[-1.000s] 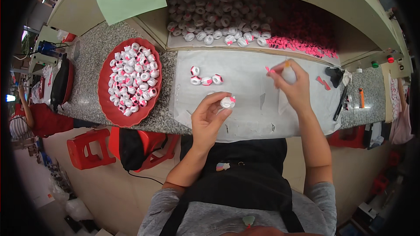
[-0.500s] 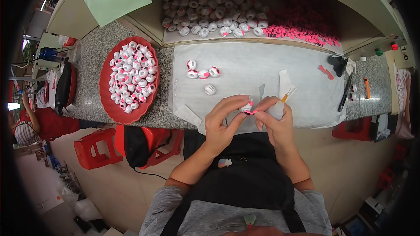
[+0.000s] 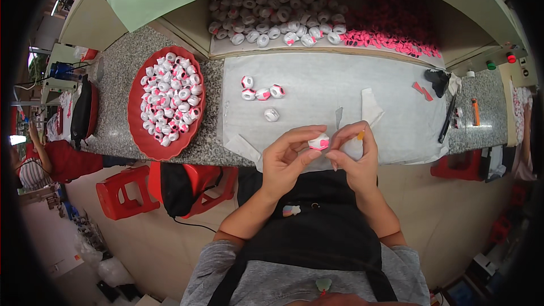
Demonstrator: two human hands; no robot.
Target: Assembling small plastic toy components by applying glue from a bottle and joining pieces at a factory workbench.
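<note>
Small white round bead with pink patch (image 3: pixel 319 142) pinched between left hand (image 3: pixel 289 158) and right hand (image 3: pixel 354 156) fingertips, just off near edge of grey speckled stone countertop (image 3: pixel 113 130). Loose white bead (image 3: pixel 272 114) on white sheet (image 3: pixel 340 88); red oval tray (image 3: pixel 136 130) toward left end.

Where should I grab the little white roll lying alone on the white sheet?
Pinch the lone white roll across its round sides, coming straight down from above. It lies flat on the white sheet, apart from the other three rolls, so fingers should fit around it.
</note>
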